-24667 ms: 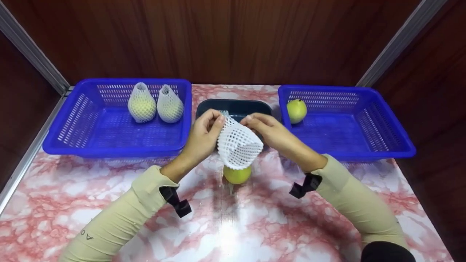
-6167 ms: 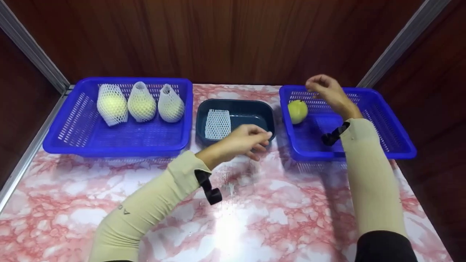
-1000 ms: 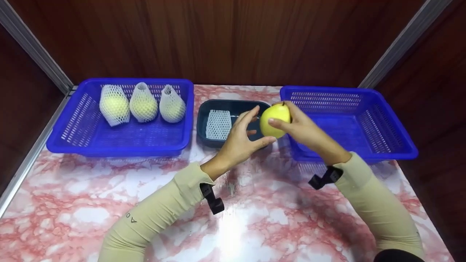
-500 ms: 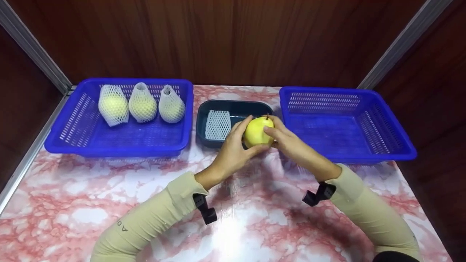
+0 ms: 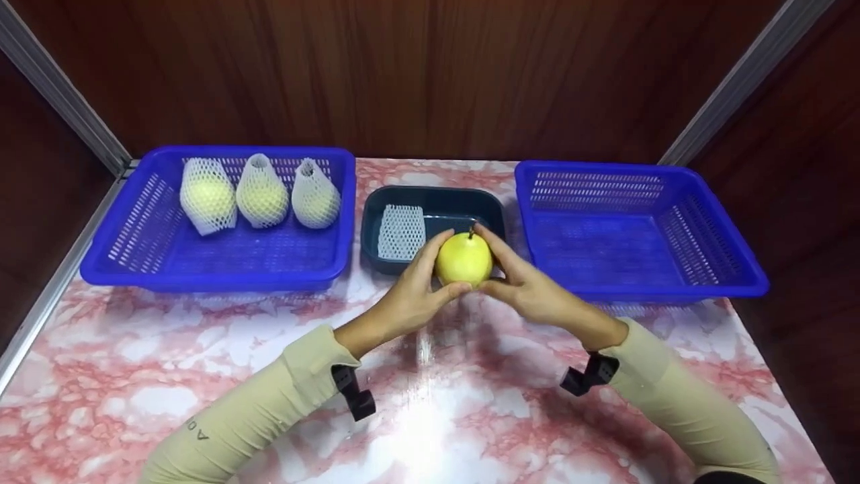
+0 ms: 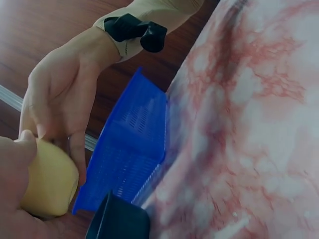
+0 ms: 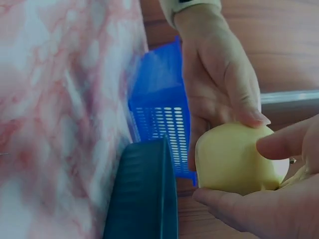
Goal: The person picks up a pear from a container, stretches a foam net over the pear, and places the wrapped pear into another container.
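A yellow pear with a short dark stem is held between both hands, raised above the table at the front of the dark green tub. My left hand grips its left side, thumb at the front and fingers behind. The right hand grips the opposite side in the same way, its thumb close to the left one. Both wrist views show the pear clasped from two sides, clear of the tub. A flat white foam net lies in the tub's left half.
The blue basket on the left holds several net-wrapped pears: a left one, a middle one and a right one. Another blue basket stands on the right. A wooden wall rises behind the marbled table.
Earlier, a pear was netted and a third wrapped one appeared in the left basket. The right hand brought the last bare pear from the right basket; the left hand joined, and both drew it nearer.
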### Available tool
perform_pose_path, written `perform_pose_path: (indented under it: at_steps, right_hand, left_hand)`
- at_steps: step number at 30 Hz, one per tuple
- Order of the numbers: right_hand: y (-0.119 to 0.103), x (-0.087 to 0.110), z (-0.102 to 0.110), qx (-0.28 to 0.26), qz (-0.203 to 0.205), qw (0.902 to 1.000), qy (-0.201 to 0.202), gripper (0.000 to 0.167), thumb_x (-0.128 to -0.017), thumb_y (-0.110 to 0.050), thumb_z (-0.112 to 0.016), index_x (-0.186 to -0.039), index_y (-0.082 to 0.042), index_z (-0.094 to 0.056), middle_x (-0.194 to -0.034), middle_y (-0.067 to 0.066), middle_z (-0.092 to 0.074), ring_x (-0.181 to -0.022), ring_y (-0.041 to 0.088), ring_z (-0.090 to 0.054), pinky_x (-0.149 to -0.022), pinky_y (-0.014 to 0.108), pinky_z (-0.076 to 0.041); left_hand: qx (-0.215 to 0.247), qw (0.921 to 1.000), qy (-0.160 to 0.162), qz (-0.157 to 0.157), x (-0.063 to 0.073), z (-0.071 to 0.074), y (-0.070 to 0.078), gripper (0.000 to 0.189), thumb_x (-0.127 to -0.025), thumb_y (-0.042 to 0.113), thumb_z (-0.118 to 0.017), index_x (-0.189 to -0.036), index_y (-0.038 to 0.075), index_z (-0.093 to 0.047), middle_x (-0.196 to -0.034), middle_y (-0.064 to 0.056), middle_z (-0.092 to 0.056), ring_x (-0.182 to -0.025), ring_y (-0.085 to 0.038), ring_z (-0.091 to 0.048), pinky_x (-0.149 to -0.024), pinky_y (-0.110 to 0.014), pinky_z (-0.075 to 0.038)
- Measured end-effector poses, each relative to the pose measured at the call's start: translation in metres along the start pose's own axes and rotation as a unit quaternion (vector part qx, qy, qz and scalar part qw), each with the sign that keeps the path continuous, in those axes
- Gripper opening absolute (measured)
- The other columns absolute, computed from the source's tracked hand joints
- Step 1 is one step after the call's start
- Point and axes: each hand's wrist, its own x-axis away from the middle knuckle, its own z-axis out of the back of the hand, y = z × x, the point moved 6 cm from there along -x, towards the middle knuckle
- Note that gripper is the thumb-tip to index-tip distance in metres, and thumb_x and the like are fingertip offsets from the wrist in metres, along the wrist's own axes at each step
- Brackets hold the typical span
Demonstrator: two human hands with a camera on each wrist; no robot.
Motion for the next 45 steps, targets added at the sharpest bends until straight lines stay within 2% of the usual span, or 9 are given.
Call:
perform_pose_path:
  at_steps: [4,9,13,16,20,23,28,36,45]
  right_hand:
    - [0.006,0.005,-0.011,0.033,0.017,0.9993,-0.007,0.081,-0.097,0.012,-0.053,-0.161,0.001,-0.005,-0.162,0.033,-0.015,-0.134,0.047,-0.044,-0.107,0.035,-0.049]
    - [0.017,0.010,-0.026,0.032,0.026,0.9991,-0.006,0.080,-0.097,0.012,-0.056,-0.160,0.004,-0.006,-0.162,0.034,-0.014,-0.135,0.048,-0.045,-0.106,0.036,-0.049]
    - [0.027,0.014,-0.036,0.036,0.023,0.9991,-0.007,0.080,-0.097,0.009,-0.059,-0.160,0.004,-0.009,-0.160,0.034,-0.019,-0.136,0.047,-0.044,-0.105,0.035,-0.050]
    - [0.036,0.015,-0.042,0.036,0.017,0.9992,-0.009,0.080,-0.097,0.006,-0.061,-0.160,0.004,-0.011,-0.159,0.034,-0.022,-0.135,0.046,-0.045,-0.104,0.036,-0.051]
    - [0.046,0.015,-0.050,0.041,0.010,0.9991,-0.009,0.076,-0.096,0.003,-0.064,-0.157,0.004,-0.019,-0.157,0.030,-0.029,-0.134,0.044,-0.047,-0.103,0.040,-0.052]
    - [0.053,0.013,-0.055,0.047,0.005,0.9988,-0.012,0.073,-0.095,0.001,-0.068,-0.154,0.004,-0.026,-0.153,0.027,-0.037,-0.134,0.043,-0.048,-0.103,0.043,-0.052]
    - [0.062,0.012,-0.061,0.050,0.006,0.9986,-0.015,0.069,-0.093,0.003,-0.070,-0.150,0.003,-0.031,-0.150,0.024,-0.041,-0.133,0.043,-0.048,-0.103,0.047,-0.052]
    - [0.066,0.009,-0.062,0.054,0.006,0.9985,-0.009,0.070,-0.091,0.004,-0.071,-0.149,0.003,-0.033,-0.149,0.025,-0.042,-0.133,0.043,-0.048,-0.105,0.045,-0.050]
    - [0.071,0.005,-0.059,0.051,0.004,0.9987,0.004,0.072,-0.090,0.004,-0.072,-0.150,0.001,-0.033,-0.149,0.025,-0.043,-0.133,0.044,-0.048,-0.105,0.044,-0.050]
  left_hand:
    - [-0.014,0.9996,-0.020,0.014,0.010,0.001,-0.008,0.081,-0.094,0.014,-0.073,-0.156,-0.005,-0.024,-0.155,-0.027,-0.033,-0.133,-0.035,-0.047,-0.110,-0.042,-0.046]
    - [-0.035,0.9978,-0.048,0.028,0.023,-0.001,-0.016,0.083,-0.095,0.016,-0.073,-0.157,-0.006,-0.023,-0.154,-0.028,-0.035,-0.133,-0.035,-0.049,-0.111,-0.044,-0.045]
    - [-0.047,0.9962,-0.064,0.037,0.033,-0.002,-0.023,0.083,-0.095,0.018,-0.073,-0.156,-0.008,-0.022,-0.157,-0.028,-0.032,-0.139,-0.038,-0.042,-0.115,-0.050,-0.040]
    - [-0.054,0.9945,-0.076,0.047,0.040,-0.002,-0.028,0.084,-0.096,0.018,-0.073,-0.156,-0.008,-0.021,-0.159,-0.028,-0.030,-0.143,-0.039,-0.038,-0.112,-0.050,-0.042]
    - [-0.057,0.9917,-0.096,0.065,0.047,-0.001,-0.036,0.083,-0.096,0.018,-0.072,-0.156,-0.008,-0.022,-0.158,-0.028,-0.031,-0.135,-0.038,-0.046,-0.105,-0.046,-0.050]
    - [-0.073,0.9889,-0.109,0.070,0.051,-0.001,-0.042,0.081,-0.095,0.017,-0.073,-0.155,-0.008,-0.025,-0.155,-0.028,-0.035,-0.134,-0.038,-0.048,-0.109,-0.049,-0.046]
    - [-0.100,0.9851,-0.125,0.064,0.054,-0.001,-0.050,0.079,-0.093,0.014,-0.075,-0.152,-0.010,-0.028,-0.152,-0.030,-0.039,-0.137,-0.042,-0.044,-0.115,-0.056,-0.036]
    - [-0.102,0.9855,-0.117,0.068,0.052,0.000,-0.057,0.076,-0.090,0.010,-0.078,-0.148,-0.008,-0.033,-0.146,-0.029,-0.045,-0.132,-0.041,-0.049,-0.113,-0.055,-0.040]
    - [-0.122,0.9847,-0.103,0.070,0.048,-0.001,-0.057,0.077,-0.089,0.012,-0.079,-0.149,-0.006,-0.034,-0.149,-0.027,-0.042,-0.137,-0.041,-0.044,-0.116,-0.054,-0.035]
